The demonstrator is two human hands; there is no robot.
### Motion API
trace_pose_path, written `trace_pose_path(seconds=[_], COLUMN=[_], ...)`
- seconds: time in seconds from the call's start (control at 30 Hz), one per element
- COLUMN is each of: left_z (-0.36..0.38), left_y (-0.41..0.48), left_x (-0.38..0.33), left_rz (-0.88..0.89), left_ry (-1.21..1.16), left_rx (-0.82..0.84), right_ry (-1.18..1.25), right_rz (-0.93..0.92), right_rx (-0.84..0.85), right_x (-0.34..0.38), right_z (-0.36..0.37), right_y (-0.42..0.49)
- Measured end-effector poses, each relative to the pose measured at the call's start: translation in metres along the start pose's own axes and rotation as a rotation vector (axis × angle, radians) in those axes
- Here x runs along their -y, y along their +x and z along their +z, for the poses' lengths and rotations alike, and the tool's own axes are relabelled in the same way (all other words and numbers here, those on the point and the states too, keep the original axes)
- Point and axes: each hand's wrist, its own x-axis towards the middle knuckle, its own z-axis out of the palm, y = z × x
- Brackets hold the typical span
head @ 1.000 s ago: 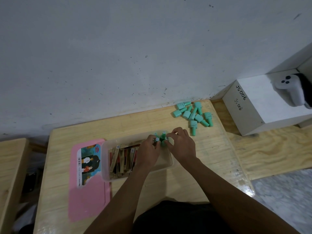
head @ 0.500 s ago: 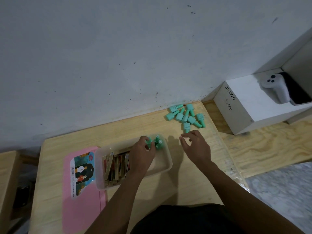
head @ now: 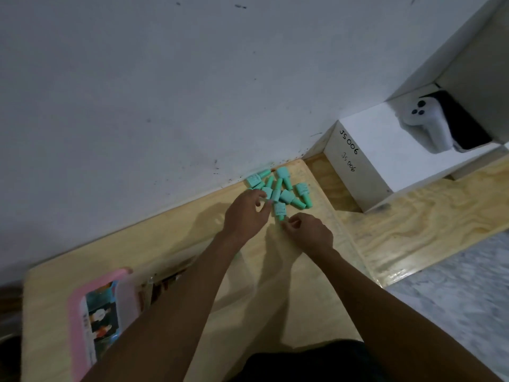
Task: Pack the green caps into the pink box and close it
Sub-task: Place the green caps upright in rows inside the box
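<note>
The left forearm hides most of the blurred pink box.

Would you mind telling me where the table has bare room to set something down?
Bare wood: along the wall, between the pink lid and the left hand; and between the left forearm and right forearm. The far right corner is crowded with green caps and the right hand.

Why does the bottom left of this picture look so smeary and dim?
Head view: blur smears the pink lid and clear box; the green caps, left hand and right hand look sharper. Head view: light is dim, and soft shadows fall across the table.
</note>
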Motion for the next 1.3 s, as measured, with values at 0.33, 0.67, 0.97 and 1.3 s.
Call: trace_pose_path(seconds=[0.33, 0.67, 0.97, 1.3], left_z=[0.048, 0.058, 0.000, -0.049], left_y=[0.085, 0.094, 0.052, -0.044], left_x=[-0.027, -0.018, -0.009, 0.013], left_rz=[-0.182, -0.263, -0.266, -0.426], left_ry=[0.322, 0.206, -0.417, -0.882], left_rx=[0.232, 0.302, 0.275, 0.025], right_ry=[-0.158, 0.178, 0.512, 0.564], right_rz=[-0.003, 0.053, -0.066, -0.339], right_rx=[0.051, 0.005, -0.073, -0.084], right_x=[0.012, -0.010, 0.001, 0.034], right_z=[-0.003, -0.017, -0.034, -0.048], right_y=[0.029, 0.033, 0.007, -0.059])
